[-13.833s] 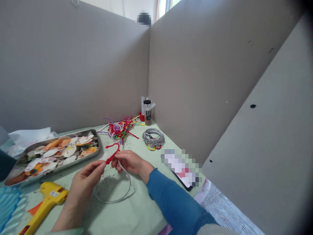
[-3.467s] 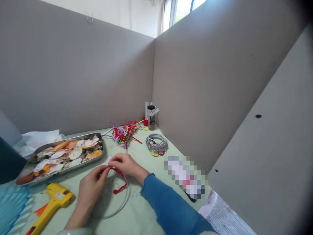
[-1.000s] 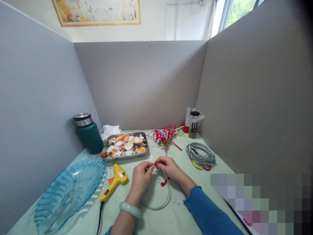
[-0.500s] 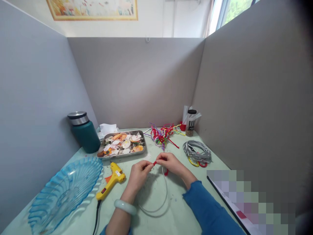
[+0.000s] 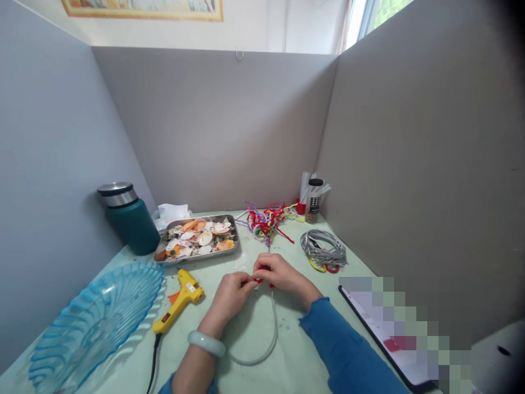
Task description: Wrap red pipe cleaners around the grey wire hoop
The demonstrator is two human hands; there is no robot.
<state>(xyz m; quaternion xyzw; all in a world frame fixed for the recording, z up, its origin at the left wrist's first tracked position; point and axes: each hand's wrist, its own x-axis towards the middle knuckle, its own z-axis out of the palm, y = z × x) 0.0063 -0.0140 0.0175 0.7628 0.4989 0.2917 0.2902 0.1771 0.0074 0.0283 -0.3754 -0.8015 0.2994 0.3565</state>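
Note:
My left hand [image 5: 230, 296] and my right hand [image 5: 275, 272] meet at the middle of the green table, fingertips pinched together. Between them is a red fuzzy wire [image 5: 260, 280], mostly hidden by the fingers. It sits at the top end of a grey ring [image 5: 271, 334] that curves down toward me on the table. My left wrist wears a pale bangle [image 5: 206, 343]; my right arm has a blue sleeve.
A metal tray [image 5: 197, 257] of painted shells lies behind my hands. A yellow glue gun [image 5: 177, 301], a blue glass dish [image 5: 94, 323] and a green flask [image 5: 129, 219] stand left. Coloured fuzzy wires [image 5: 266, 219], grey rings [image 5: 323, 250] and a small jar [image 5: 314, 200] sit at the back right.
Over the earlier frames the loose red tail hanging below my right hand has shortened until almost none shows. My hands have stayed together at the top of the ring.

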